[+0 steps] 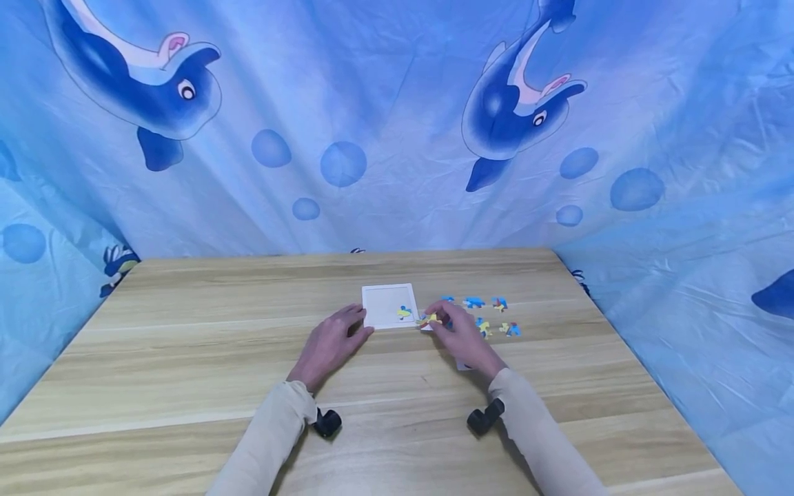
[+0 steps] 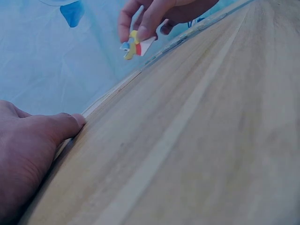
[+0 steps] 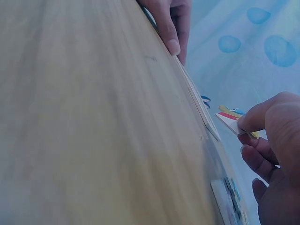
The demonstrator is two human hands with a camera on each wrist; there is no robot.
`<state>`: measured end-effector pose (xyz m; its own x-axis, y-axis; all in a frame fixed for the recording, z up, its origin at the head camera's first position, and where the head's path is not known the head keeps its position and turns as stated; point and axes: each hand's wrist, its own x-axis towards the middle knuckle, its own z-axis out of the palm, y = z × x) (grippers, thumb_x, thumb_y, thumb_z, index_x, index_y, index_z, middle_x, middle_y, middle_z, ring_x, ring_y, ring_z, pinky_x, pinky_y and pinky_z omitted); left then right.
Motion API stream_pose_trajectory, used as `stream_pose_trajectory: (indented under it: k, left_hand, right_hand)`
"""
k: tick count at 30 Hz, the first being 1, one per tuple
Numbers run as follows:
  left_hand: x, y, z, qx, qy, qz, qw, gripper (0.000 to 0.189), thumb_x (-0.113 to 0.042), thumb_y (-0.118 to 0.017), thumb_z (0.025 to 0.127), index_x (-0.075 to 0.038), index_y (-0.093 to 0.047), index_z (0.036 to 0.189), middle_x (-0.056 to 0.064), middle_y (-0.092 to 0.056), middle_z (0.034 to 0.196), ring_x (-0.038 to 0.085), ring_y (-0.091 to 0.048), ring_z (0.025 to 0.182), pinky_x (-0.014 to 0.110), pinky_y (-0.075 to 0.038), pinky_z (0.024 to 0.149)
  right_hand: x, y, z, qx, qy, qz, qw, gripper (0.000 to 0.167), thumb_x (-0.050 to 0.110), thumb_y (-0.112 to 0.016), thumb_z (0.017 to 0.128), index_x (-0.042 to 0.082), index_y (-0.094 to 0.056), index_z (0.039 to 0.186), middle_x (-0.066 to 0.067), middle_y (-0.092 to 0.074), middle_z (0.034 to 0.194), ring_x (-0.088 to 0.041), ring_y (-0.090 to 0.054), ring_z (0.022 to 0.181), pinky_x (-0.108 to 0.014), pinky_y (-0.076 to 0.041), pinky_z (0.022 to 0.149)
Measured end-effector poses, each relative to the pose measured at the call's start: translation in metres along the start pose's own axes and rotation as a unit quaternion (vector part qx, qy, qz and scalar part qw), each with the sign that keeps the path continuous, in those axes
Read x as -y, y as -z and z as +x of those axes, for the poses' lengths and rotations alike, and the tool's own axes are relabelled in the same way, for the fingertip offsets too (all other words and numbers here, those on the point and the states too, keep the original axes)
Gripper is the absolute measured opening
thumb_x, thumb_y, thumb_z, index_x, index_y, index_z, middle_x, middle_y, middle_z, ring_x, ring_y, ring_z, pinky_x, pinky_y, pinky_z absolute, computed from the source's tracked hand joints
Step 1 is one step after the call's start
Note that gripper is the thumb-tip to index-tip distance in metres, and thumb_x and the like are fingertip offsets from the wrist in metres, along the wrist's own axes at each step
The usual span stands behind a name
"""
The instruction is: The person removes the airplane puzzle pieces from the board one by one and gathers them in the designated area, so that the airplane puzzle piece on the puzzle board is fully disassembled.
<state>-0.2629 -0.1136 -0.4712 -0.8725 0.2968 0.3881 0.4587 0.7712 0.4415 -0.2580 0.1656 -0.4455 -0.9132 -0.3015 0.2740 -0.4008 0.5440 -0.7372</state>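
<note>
A white square puzzle tray [image 1: 389, 326] lies flat on the table, with a yellow-and-blue puzzle piece [image 1: 404, 313] inside at its lower right. My left hand [image 1: 331, 342] holds the tray's near left corner, thumb at the near edge and fingers along the left side. Between thumb and fingers, my right hand [image 1: 462, 335] pinches another puzzle piece [image 2: 134, 46], yellow, red, white and blue, raised just off the tray's right edge. In the right wrist view, the pinched piece [image 3: 228, 117] shows a white straight edge.
Several loose puzzle pieces [image 1: 474, 302] lie to the right of the tray, some partly hidden by the right hand. A flat pale item [image 1: 463, 366] shows under the right wrist. Behind the wooden table [image 1: 397, 441] hangs a blue dolphin-print curtain [image 1: 397, 103].
</note>
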Motion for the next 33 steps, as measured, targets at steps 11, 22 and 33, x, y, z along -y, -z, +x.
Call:
stream_pose_trajectory:
  k: [11,22,33]
  left_hand:
    - [0.0,0.0,0.0,-0.003,0.001,-0.002,1.0,0.045,-0.041,-0.062,0.093,-0.008,-0.066,0.124,0.009,-0.058,0.134,0.028,-0.052,0.125,0.046,-0.044,0.102]
    - [0.0,-0.001,0.0,-0.005,-0.004,0.001,1.0,0.039,-0.04,-0.062,0.093,-0.01,-0.069,0.118,0.009,-0.059,0.133,0.027,-0.053,0.125,0.046,-0.045,0.101]
    - [0.001,-0.001,0.001,-0.006,-0.005,0.003,1.0,0.039,-0.04,-0.062,0.093,-0.01,-0.069,0.117,0.009,-0.059,0.133,0.027,-0.053,0.125,0.046,-0.046,0.101]
  right_hand:
    - [-0.01,0.016,-0.017,-0.018,0.005,0.004,0.9998,0.02,0.003,-0.061,0.092,0.012,-0.062,0.109,-0.002,-0.054,0.092,-0.018,-0.053,0.085,-0.028,-0.049,0.073]
    - [-0.02,0.036,-0.039,-0.033,-0.012,-0.008,0.9993,0.021,0.003,-0.062,0.091,0.012,-0.061,0.11,-0.001,-0.055,0.091,-0.018,-0.05,0.084,-0.027,-0.047,0.071]
    - [-0.03,0.05,-0.056,-0.047,-0.017,-0.013,0.9987,0.022,0.0,-0.062,0.09,0.005,-0.062,0.112,-0.002,-0.059,0.099,-0.018,-0.051,0.09,-0.025,-0.047,0.077]
